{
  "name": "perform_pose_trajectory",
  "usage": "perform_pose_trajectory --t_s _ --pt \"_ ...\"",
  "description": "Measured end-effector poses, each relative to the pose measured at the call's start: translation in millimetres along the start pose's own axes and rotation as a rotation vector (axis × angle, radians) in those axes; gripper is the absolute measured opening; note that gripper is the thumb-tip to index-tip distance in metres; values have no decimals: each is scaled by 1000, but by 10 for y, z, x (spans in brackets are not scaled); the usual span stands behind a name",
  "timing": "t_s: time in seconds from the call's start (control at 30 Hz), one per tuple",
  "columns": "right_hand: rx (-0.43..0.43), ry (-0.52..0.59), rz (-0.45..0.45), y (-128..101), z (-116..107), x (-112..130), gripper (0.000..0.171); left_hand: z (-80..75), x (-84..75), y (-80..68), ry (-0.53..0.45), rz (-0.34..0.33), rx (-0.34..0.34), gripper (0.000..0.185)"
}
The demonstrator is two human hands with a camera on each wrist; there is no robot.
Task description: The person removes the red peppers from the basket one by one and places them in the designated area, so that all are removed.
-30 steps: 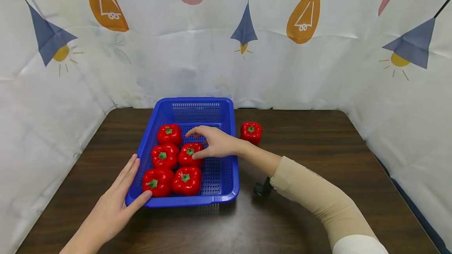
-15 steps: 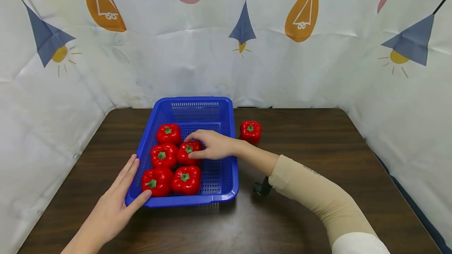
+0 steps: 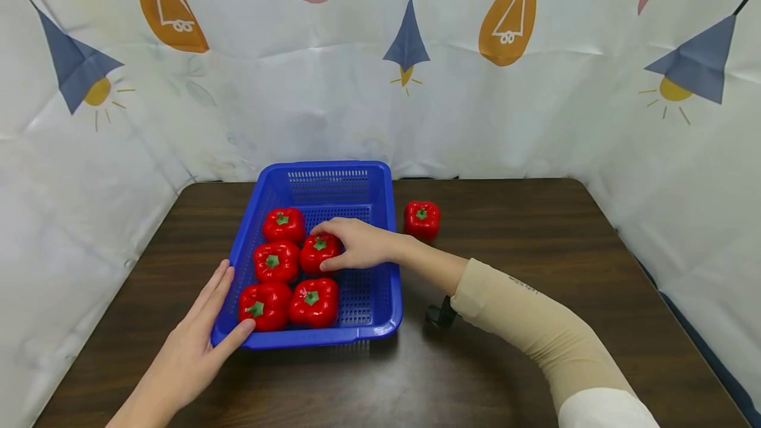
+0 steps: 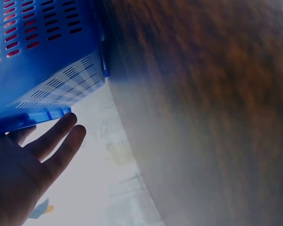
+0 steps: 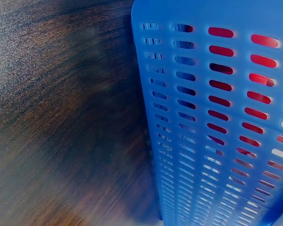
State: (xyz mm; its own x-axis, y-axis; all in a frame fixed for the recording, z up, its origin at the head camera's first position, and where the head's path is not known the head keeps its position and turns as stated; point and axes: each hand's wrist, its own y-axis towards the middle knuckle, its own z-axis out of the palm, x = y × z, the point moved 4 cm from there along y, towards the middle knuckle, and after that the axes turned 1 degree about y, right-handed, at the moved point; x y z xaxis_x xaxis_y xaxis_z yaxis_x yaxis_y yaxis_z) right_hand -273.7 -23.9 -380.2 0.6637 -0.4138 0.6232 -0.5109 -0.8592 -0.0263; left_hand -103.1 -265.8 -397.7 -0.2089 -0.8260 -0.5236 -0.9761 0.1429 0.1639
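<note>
While the right hand (image 3: pixel 359 243) curls its fingers (image 3: pixel 326 228) and thumb around the red pepper (image 3: pixel 318 251) in the middle row of the blue basket (image 3: pixel 383 312), the left hand (image 3: pixel 199 342) lies flat and relaxed against the basket's near left corner, thumb touching the front rim, holding nothing. The gripped pepper sits touching its neighbours: one pepper (image 3: pixel 276 261) just to its left, one (image 3: pixel 284 224) behind it toward the basket's far wall, and two more (image 3: pixel 314 301) (image 3: pixel 265 306) in the row nearest the front rim. A sixth pepper (image 3: pixel 422 219) stands on the dark wooden surface (image 3: pixel 535 230) just outside the basket's right wall. Doing this step well calls, I judge, for a grip that stays on the pepper's right and far sides, away from the neighbours, and for a straight, steady movement so the packed row is not jostled. Bracing the basket with the flat left hand looks sensible, since the light basket could slide. How firmly the fingers close is hard to say: the right wrist view shows only the basket's slotted wall (image 5: pixel 217 117), red glimpsed through it.
</note>
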Motion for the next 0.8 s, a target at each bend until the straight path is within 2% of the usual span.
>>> perform_pose_trajectory --t_s 0.37,0.57,0.8 --pt "0 15 30 16 26 0 73 12 -4 -1 0 2 -4 88" --pt "-66 -1 15 7 -8 10 69 23 2 -5 -9 2 -6 87" --pt "-166 74 -9 -46 -70 38 62 27 10 2 -6 2 -9 88"
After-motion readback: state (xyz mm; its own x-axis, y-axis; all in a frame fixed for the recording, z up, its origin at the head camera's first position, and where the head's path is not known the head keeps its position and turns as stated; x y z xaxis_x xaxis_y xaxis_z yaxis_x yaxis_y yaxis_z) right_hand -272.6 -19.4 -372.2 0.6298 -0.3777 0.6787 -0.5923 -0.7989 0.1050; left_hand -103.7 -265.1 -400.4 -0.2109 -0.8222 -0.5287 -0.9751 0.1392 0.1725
